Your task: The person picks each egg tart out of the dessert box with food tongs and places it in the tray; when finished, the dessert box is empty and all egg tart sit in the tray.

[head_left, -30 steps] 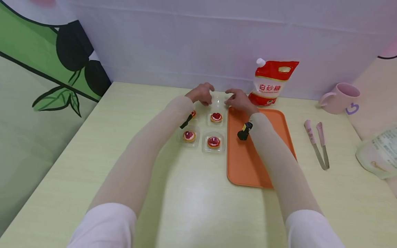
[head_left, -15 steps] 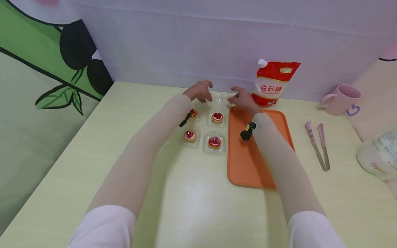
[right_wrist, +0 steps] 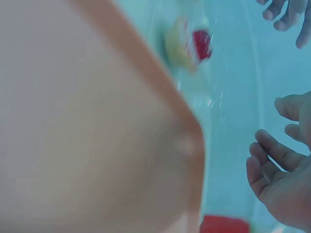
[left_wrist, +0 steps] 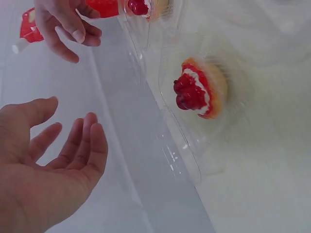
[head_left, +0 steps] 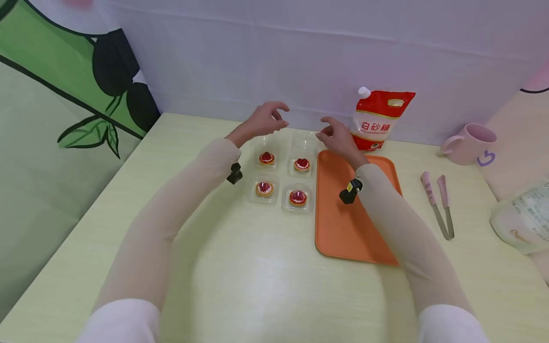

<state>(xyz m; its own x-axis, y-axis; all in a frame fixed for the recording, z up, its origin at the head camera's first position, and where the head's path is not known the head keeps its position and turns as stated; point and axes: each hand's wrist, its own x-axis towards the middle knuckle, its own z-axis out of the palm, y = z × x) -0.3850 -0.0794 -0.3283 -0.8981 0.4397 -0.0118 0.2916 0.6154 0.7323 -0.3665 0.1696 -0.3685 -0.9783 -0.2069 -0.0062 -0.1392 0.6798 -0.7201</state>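
Observation:
In the head view my left hand (head_left: 262, 119) hovers above the back left clear plastic box (head_left: 267, 143), its fingers loosely bent around nothing. My right hand (head_left: 339, 137), likewise holding nothing, hangs past the far end of the orange tray (head_left: 343, 228), beside the back right plastic box (head_left: 304, 140). Each of these boxes has its lid raised at the back and a red-topped fruit tart inside. The back left tart (left_wrist: 197, 90) shows closely in the left wrist view. Nearer me sit two more boxed tarts, the left one (head_left: 264, 189) and the right one (head_left: 298, 198).
A red and white sugar pouch (head_left: 377, 120) stands against the back cloth, just beyond my right hand. Further right are a pink mug (head_left: 469, 144), two pink-handled utensils (head_left: 437, 205) with metal blades and a whitish labelled container (head_left: 523, 219).
My left hand has risen and drawn left, away from the boxes, uncovering the back left tart. My right hand has shifted slightly right, away from the back right box.

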